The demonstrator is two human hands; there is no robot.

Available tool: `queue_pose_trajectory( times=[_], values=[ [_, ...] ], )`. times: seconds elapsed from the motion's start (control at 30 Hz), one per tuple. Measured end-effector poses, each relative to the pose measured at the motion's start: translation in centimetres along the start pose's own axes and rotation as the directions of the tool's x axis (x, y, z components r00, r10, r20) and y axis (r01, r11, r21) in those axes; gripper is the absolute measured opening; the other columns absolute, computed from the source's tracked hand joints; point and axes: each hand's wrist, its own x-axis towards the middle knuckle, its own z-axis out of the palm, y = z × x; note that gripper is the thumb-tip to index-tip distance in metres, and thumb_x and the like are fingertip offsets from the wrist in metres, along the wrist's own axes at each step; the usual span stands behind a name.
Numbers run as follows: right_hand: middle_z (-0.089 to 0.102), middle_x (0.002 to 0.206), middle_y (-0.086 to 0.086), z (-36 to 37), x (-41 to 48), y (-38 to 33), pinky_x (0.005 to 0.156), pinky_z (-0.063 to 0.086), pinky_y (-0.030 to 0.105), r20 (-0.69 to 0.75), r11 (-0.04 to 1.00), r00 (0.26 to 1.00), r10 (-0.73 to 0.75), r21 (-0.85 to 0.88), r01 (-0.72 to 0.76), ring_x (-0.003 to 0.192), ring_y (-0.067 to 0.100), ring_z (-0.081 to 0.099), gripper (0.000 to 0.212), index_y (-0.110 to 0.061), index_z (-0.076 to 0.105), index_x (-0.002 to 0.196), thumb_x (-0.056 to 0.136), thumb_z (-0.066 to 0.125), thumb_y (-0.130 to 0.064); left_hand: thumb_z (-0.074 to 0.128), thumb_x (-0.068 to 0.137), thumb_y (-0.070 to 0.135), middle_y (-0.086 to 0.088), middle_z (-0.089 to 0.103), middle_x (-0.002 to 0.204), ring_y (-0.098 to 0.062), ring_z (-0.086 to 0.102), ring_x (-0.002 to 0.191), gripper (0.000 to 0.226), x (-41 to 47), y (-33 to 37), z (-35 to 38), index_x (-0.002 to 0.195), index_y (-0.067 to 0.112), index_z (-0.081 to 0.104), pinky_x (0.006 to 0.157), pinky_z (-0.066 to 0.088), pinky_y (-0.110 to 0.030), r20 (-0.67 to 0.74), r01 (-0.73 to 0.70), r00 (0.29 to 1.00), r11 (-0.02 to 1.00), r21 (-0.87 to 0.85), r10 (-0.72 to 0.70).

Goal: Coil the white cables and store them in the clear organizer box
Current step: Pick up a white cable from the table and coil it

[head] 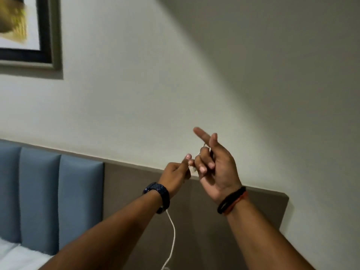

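Both arms are raised in front of the wall. My left hand (178, 171) pinches a thin white cable (172, 230), which hangs from under that wrist down to the bottom edge of the view. My right hand (213, 166) is palm toward me, index and middle fingers stretched out, the other fingers curled; the cable's upper end runs between its fingers, and a small white plug shows between the two hands. The clear organizer box is not in view.
A brown headboard panel (214, 230) with blue padded sections (58, 201) runs behind the arms. White bedding (17, 258) shows at the bottom left. A framed picture (29, 30) hangs on the pale wall at the top left.
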Motion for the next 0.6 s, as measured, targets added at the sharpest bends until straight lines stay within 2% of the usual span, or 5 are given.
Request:
queue_pose_trajectory(
  times=[0.23,0.3,0.37,0.5,0.6],
  values=[
    [0.033,0.045,-0.007,2.3,2.1,-5.7,0.038,0.033,0.021,-0.159,0.955,0.958,-0.238,0.14,0.26,0.034,0.008,0.025,0.023,-0.013,0.048,0.108,0.098,0.043,-0.032,0.043,0.082,0.067,0.011,0.033,0.041,-0.007,0.023,0.033,0.064,-1.2,1.9,-2.2,0.035,0.024,0.038,0.043,0.023,-0.02,-0.006,0.019,1.0,0.989,0.144,-0.019],
    [0.042,0.053,-0.005,1.9,2.5,-6.4,0.036,0.028,0.02,-0.294,0.95,0.906,-0.305,-0.019,0.313,0.037,0.008,0.027,0.019,-0.02,0.039,0.116,0.098,0.043,-0.025,0.044,0.082,0.066,0.012,0.03,0.04,-0.008,0.021,0.036,0.063,-1.5,2.4,-2.9,0.038,0.023,0.033,0.042,0.022,-0.019,-0.014,-0.019,1.0,0.986,0.167,0.021],
    [0.049,0.065,-0.003,1.0,2.7,-6.1,0.046,0.038,0.021,-0.408,0.895,0.817,-0.408,-0.354,0.271,0.045,0.008,0.039,0.052,-0.024,0.015,0.141,0.097,0.044,-0.019,0.046,0.083,0.064,0.01,0.027,0.042,-0.01,0.018,0.037,0.061,-1.7,2.9,-3.4,0.042,0.021,0.028,0.039,0.021,-0.018,-0.014,-0.065,0.998,0.978,0.198,0.069],
    [0.058,0.073,-0.001,-0.9,2.5,-3.2,0.076,0.039,0.003,-0.328,0.535,0.756,-0.566,-0.844,0.035,0.071,-0.01,0.058,0.078,-0.014,-0.015,0.147,0.096,0.044,-0.017,0.049,0.082,0.062,0.006,0.024,0.043,-0.012,0.017,0.039,0.062,-2.2,3.5,-4.0,0.043,0.02,0.026,0.039,0.023,-0.015,0.024,-0.163,0.986,0.94,0.298,0.163],
    [0.068,0.107,0.015,-1.7,1.7,-1.6,0.09,0.049,0.036,-0.196,0.089,0.87,-0.452,-0.981,-0.175,0.104,0.023,0.062,0.06,-0.011,0.011,0.145,0.097,0.035,-0.039,0.049,0.081,0.064,0.007,0.021,0.041,-0.013,0.016,0.039,0.064,-2.3,3.7,-4.4,0.043,0.018,0.026,0.042,0.02,-0.022,0.037,-0.222,0.974,0.898,0.381,0.225]
  ],
)
